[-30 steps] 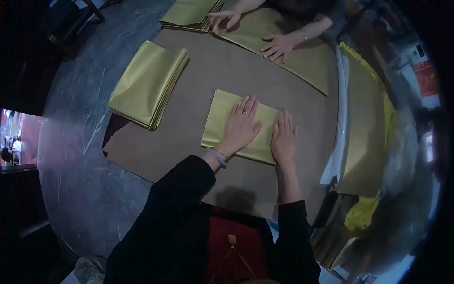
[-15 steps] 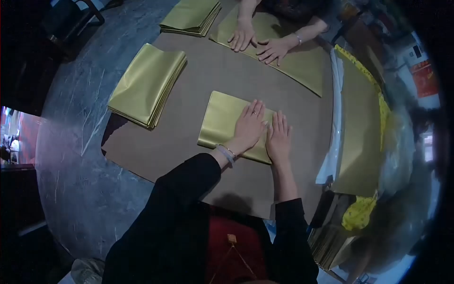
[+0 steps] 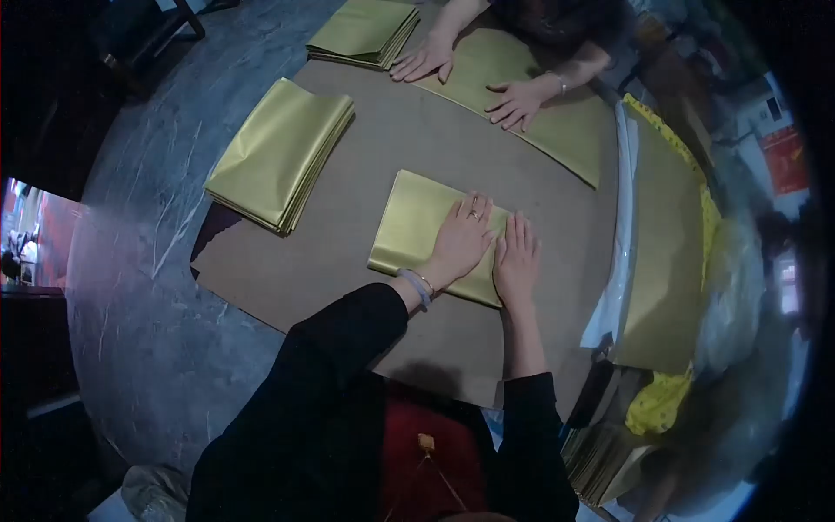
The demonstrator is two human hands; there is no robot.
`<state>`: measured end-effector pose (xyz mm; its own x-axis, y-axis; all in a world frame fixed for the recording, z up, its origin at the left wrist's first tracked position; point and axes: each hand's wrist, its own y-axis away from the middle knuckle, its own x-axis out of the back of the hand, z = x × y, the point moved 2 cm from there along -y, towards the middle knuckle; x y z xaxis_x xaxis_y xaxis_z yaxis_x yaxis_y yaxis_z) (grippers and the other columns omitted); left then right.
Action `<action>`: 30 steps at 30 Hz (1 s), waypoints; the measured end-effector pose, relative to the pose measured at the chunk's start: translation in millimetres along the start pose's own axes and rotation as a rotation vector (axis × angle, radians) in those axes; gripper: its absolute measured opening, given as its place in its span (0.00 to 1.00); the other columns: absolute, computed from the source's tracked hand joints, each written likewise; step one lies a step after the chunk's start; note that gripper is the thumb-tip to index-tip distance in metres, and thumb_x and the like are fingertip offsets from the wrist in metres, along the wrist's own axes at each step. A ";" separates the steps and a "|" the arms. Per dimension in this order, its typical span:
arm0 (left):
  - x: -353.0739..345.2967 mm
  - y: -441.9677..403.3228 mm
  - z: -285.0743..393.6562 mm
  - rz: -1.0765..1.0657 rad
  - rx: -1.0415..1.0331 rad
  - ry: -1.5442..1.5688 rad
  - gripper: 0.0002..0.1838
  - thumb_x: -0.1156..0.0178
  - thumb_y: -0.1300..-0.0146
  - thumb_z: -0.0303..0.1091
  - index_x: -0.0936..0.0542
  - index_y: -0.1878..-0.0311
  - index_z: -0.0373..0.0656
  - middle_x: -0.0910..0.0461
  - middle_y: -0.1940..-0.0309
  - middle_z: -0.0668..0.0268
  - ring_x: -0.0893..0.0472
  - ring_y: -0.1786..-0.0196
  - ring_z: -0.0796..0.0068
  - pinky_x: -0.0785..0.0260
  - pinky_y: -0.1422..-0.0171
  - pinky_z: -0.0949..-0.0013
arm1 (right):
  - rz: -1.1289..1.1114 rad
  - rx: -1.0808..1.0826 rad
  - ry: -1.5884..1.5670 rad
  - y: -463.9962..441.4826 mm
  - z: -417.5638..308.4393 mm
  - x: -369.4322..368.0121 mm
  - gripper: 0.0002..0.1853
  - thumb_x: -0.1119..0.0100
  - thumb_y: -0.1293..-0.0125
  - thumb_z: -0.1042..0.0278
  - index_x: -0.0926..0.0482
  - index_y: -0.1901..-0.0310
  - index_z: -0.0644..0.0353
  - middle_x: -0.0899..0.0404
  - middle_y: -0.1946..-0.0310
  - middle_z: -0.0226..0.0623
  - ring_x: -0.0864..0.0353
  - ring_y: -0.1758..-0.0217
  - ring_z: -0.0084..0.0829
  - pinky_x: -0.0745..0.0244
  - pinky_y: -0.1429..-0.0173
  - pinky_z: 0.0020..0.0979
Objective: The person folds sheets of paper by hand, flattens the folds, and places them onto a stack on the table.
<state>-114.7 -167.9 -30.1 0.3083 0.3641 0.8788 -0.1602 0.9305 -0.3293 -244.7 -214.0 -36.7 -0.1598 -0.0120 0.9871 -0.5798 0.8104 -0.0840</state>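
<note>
A folded sheet of gold paper (image 3: 409,217) lies on the brown board in front of me. My left hand (image 3: 461,242) rests flat on it, fingers stretched out, with a ring and wrist bands showing. Along the sheet's right edge, my right hand (image 3: 517,261) lies palm down with its fingers extended. Both hands touch the paper without gripping it; what is under the palms is hidden.
Folded gold paper stacks lie left (image 3: 283,157) and at the back (image 3: 361,33). Across from me, a person's hands (image 3: 522,100) press on a larger gold sheet (image 3: 561,143). More gold sheets (image 3: 665,235), in white and yellow wrapping, lie at right. The brown board (image 3: 417,130) covers the grey table (image 3: 139,331).
The other person's hands have slid apart along their sheet's edge. My hands stay nearly in place on the folded paper. The whole view has shifted slightly.
</note>
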 end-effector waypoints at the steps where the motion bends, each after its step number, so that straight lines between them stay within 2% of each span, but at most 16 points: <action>1: -0.2 0.4 -0.1 -0.008 0.004 0.004 0.29 0.50 0.35 0.42 0.35 0.37 0.32 0.34 0.38 0.50 0.38 0.33 0.54 0.46 0.29 0.55 | 0.007 0.003 0.007 0.7 -0.4 -0.3 0.26 0.65 0.26 0.57 0.45 0.29 0.54 0.52 0.26 0.34 0.54 0.23 0.36 0.58 0.25 0.51; 6: 5.3 -0.1 1.5 0.011 0.006 0.010 0.28 0.50 0.35 0.42 0.35 0.36 0.33 0.33 0.40 0.52 0.38 0.33 0.54 0.45 0.30 0.56 | 0.031 0.013 0.000 0.5 0.3 -0.6 0.26 0.65 0.26 0.57 0.42 0.31 0.55 0.49 0.27 0.35 0.52 0.24 0.36 0.58 0.25 0.50; 9: 2.8 0.0 0.6 0.018 -0.001 -0.007 0.30 0.49 0.37 0.43 0.36 0.36 0.33 0.34 0.38 0.53 0.38 0.32 0.57 0.46 0.29 0.58 | 0.038 0.010 -0.018 0.2 -0.6 -0.7 0.26 0.66 0.26 0.56 0.43 0.30 0.56 0.49 0.27 0.35 0.52 0.24 0.37 0.58 0.25 0.51; 15: 0.1 -0.1 -0.8 -0.012 0.001 -0.014 0.30 0.49 0.36 0.43 0.35 0.36 0.34 0.33 0.39 0.53 0.37 0.33 0.56 0.46 0.29 0.56 | 0.047 0.023 -0.002 1.1 -0.4 -0.4 0.26 0.64 0.27 0.58 0.44 0.30 0.57 0.48 0.27 0.37 0.52 0.24 0.37 0.57 0.25 0.51; 17: 2.3 -0.8 -0.1 -0.007 0.024 0.064 0.27 0.50 0.35 0.41 0.33 0.38 0.33 0.33 0.39 0.50 0.36 0.33 0.54 0.45 0.30 0.55 | 0.081 0.033 0.036 0.2 2.5 -6.4 0.26 0.63 0.27 0.58 0.44 0.30 0.57 0.48 0.27 0.36 0.51 0.24 0.37 0.57 0.25 0.51; 20: 3.1 1.9 -1.0 0.001 0.016 0.051 0.28 0.50 0.35 0.42 0.35 0.35 0.35 0.35 0.36 0.51 0.38 0.31 0.55 0.46 0.29 0.54 | 0.084 0.025 0.017 0.3 0.2 -3.2 0.26 0.64 0.27 0.58 0.43 0.30 0.55 0.48 0.27 0.34 0.50 0.24 0.37 0.56 0.26 0.52; 23: 4.4 5.4 -6.1 0.001 0.092 0.031 0.32 0.51 0.34 0.47 0.38 0.32 0.39 0.40 0.31 0.55 0.41 0.29 0.58 0.49 0.27 0.54 | 0.090 0.011 0.027 2.4 0.9 -4.2 0.26 0.64 0.27 0.57 0.43 0.30 0.54 0.48 0.27 0.33 0.51 0.24 0.36 0.56 0.26 0.54; 25: 4.9 6.7 -9.9 -0.041 0.109 0.000 0.33 0.52 0.34 0.50 0.40 0.31 0.38 0.41 0.30 0.55 0.43 0.28 0.59 0.51 0.26 0.54 | 0.101 -0.025 0.038 2.6 -1.6 -2.7 0.26 0.63 0.27 0.56 0.42 0.30 0.54 0.48 0.27 0.33 0.50 0.24 0.35 0.56 0.26 0.55; 26: 6.3 7.3 -11.8 -0.024 0.128 0.012 0.34 0.53 0.34 0.50 0.40 0.31 0.38 0.42 0.30 0.55 0.44 0.27 0.59 0.52 0.26 0.54 | 0.135 -0.010 0.071 1.7 0.2 -4.6 0.26 0.65 0.26 0.55 0.44 0.30 0.53 0.47 0.27 0.33 0.49 0.25 0.35 0.53 0.28 0.57; 30: 13.1 10.2 -23.7 -0.003 0.205 -0.003 0.35 0.51 0.35 0.50 0.41 0.31 0.35 0.43 0.30 0.54 0.44 0.27 0.59 0.54 0.25 0.55 | 0.106 -0.045 0.095 1.8 -1.2 1.3 0.27 0.63 0.27 0.55 0.45 0.29 0.53 0.47 0.28 0.33 0.49 0.24 0.35 0.57 0.26 0.55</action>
<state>-90.0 -152.8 -30.1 0.3061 0.3612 0.8808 -0.3469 0.9039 -0.2501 -244.9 -211.9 -35.4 -0.1402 0.1285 0.9817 -0.5271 0.8297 -0.1839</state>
